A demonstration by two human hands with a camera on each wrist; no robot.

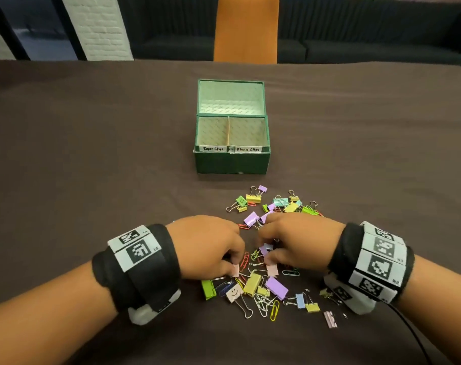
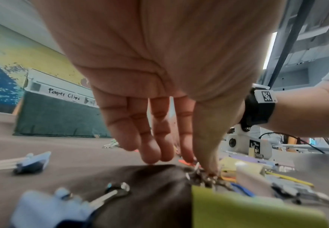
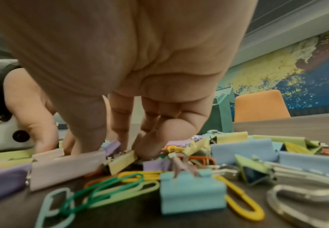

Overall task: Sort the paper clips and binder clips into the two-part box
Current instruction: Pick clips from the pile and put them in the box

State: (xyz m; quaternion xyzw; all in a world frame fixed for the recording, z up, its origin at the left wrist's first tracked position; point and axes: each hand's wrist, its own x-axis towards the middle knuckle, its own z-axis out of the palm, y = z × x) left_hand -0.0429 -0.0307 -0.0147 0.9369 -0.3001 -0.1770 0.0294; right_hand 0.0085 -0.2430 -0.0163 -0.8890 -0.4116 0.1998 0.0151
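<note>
A green two-part box (image 1: 232,160) is seen on the brown-covered worktop (image 1: 92,154), its lid folded back, with the left compartment labelled "Paper Clips" and the right one "Binder Clips"; both compartments are seen bare of clips. Just in front of the box, a mixed heap of coloured binder clips (image 1: 253,218) and paper clips (image 1: 274,310) is spread between the box and the person. Both hands are lowered into the middle of the heap, close together. The left hand (image 1: 211,246) is held palm down with its fingers (image 2: 151,151) fairly straight and pressed side by side, and a small pink binder clip (image 1: 235,270) appears pinched between thumb and forefinger. The fingers (image 3: 124,123) of the right hand (image 1: 300,241) are curled down among the clips beside a purple binder clip (image 1: 266,249); whether anything is actually pinched there cannot be told. Marker-tagged black bands (image 1: 139,262) are worn on both wrists. An orange chair (image 1: 246,29) is seen beyond the worktop.
</note>
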